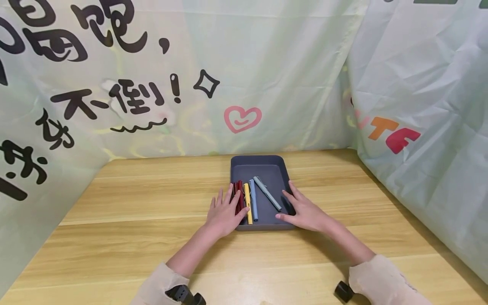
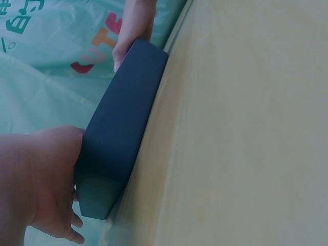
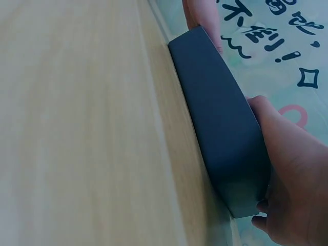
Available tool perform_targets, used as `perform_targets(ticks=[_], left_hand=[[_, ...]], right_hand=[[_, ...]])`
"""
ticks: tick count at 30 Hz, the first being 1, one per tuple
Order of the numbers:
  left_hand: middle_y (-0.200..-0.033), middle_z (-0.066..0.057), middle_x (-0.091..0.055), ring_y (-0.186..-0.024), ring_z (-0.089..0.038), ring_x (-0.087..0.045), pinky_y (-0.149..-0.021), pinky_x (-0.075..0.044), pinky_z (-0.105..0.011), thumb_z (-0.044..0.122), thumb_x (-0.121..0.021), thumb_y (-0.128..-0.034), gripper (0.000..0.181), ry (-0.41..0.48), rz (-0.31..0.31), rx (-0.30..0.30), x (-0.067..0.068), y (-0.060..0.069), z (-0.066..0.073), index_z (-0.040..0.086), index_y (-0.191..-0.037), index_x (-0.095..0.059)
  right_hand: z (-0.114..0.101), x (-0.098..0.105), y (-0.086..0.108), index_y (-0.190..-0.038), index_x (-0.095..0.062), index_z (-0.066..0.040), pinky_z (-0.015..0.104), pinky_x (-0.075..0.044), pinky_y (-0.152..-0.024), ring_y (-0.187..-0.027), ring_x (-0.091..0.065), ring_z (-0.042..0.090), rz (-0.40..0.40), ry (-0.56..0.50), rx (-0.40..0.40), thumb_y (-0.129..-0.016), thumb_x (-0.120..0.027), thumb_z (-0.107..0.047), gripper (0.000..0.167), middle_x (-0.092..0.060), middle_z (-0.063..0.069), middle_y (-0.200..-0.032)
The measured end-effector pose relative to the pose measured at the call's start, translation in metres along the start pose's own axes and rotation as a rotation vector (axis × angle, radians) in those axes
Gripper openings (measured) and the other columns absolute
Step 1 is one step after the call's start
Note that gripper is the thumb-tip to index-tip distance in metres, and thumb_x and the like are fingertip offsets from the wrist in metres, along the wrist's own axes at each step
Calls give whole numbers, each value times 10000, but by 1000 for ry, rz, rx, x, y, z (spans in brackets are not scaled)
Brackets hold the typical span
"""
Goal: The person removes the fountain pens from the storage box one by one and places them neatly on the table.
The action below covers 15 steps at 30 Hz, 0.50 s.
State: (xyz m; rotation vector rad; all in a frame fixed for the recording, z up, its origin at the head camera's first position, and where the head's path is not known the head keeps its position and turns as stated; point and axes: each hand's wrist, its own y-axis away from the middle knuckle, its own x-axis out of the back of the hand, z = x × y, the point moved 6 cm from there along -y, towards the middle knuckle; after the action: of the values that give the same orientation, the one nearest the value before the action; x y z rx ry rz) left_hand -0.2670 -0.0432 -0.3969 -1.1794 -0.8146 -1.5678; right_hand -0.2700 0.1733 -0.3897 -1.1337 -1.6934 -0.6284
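A dark grey tray (image 1: 257, 159) sits on the table with several pens lying in it. Dark red pens (image 1: 240, 186) lie along its left wall, partly covered by my left hand (image 1: 225, 218). Beside them are a yellow pen (image 1: 248, 199) and a blue pen (image 1: 253, 203). A pale grey-blue pen (image 1: 267, 194) slants apart from these. My left hand lies spread over the tray's left side, its thumb by the yellow pen. At the right side is my right hand (image 1: 306, 212), fingers extended, thumb over the inside. In both wrist views the front wall (image 2: 115, 118) faces the camera.
The wooden table (image 1: 152, 220) extends around the tray. Printed cloth (image 1: 183, 42) hangs behind it and another cloth (image 1: 431, 93) hangs along the right edge. Black wrist devices (image 1: 184, 294) are worn at both sleeves.
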Motion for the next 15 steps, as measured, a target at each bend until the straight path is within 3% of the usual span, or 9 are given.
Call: perform_targets(ticks=[15], left_hand=[[-1526,-90,-42,-1353,-383,-28,-1050,-96,-564,550,-330,-941,686,2,1,29,6,10,-18,120,-1467,-238]], right_hand=[[-16,-8,-8,-1425,-296,-2,568,-301,-969,-1329,-164,385,-39,-14,10,-811,-529,-628,908,11,152,-1518]])
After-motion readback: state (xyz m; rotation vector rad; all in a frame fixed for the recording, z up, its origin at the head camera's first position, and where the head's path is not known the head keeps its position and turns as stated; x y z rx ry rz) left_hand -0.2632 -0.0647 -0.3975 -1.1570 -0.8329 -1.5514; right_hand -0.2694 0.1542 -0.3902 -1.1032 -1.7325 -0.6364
